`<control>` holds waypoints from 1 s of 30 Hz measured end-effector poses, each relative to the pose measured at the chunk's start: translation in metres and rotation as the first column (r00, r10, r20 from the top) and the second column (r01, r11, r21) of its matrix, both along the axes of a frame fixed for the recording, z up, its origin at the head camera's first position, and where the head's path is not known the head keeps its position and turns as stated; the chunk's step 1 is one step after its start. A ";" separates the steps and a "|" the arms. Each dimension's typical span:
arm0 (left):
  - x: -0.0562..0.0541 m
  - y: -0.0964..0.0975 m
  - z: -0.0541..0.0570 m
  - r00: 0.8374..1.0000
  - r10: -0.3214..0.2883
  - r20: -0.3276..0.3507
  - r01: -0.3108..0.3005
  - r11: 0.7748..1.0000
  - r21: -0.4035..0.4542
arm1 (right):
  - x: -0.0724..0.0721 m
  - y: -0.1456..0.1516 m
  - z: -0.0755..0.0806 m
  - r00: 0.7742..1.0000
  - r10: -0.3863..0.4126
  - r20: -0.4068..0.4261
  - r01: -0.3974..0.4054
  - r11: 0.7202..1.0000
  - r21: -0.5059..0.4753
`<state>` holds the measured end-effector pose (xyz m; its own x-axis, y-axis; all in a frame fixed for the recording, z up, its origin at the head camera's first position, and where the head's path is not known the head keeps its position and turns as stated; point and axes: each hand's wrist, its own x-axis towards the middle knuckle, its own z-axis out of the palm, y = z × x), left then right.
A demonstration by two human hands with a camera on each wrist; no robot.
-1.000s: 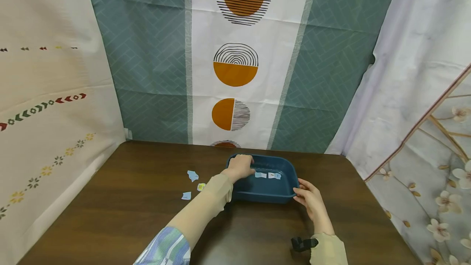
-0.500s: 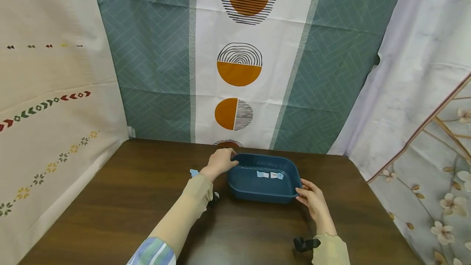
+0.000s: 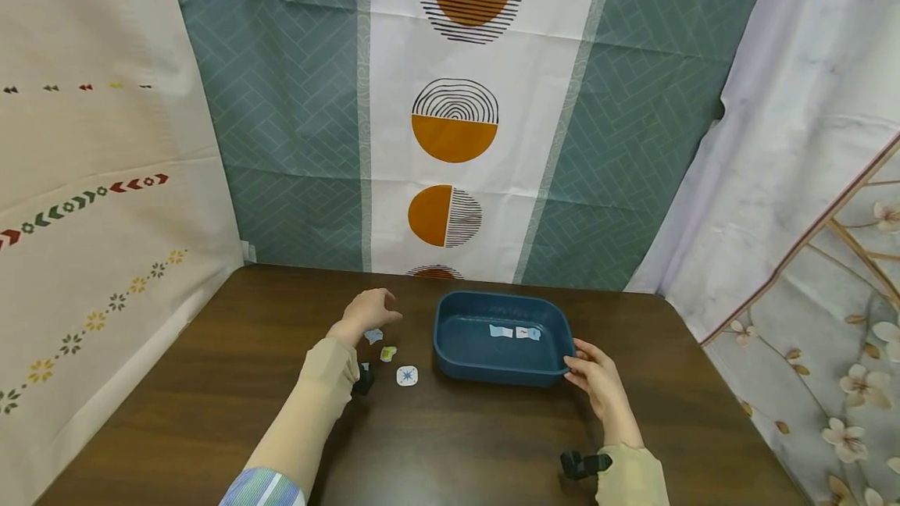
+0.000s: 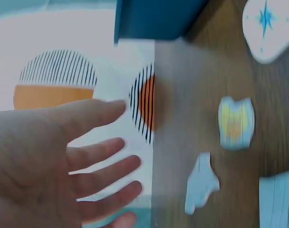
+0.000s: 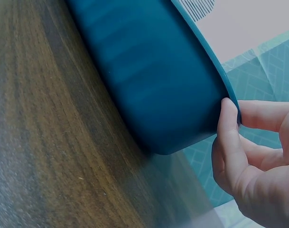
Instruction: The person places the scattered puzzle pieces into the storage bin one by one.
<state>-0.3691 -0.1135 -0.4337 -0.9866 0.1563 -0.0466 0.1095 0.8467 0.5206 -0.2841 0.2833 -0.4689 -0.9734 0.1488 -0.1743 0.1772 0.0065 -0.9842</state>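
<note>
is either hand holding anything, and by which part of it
The right hand pinches the blue tray by its rim, near the front corner of its right end. The left hand holds nothing.

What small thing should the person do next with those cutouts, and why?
Probably lower the left-hand grip and pinch the jagged light-blue cutout beside it. That grip is open, holds nothing and hovers close by, while two other cutouts lie in the blue basin, whose rim the right-hand grip pinches, perhaps to steady it.
</note>
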 end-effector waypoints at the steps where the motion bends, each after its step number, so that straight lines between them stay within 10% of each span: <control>1: 0.000 -0.005 0.000 1.000 -0.001 0.016 0.002 1.000 -0.009 | 0.000 0.000 0.000 1.000 0.001 0.000 -0.001 1.000 0.002; 14: 0.008 -0.042 -0.022 0.994 0.016 0.106 -0.011 0.999 -0.046 | 0.001 0.000 0.001 1.000 0.002 0.007 -0.002 1.000 0.005; 30: 0.014 -0.041 -0.033 0.995 0.093 0.032 -0.091 0.993 -0.073 | 0.003 -0.001 0.000 1.000 0.002 0.003 -0.002 1.000 0.016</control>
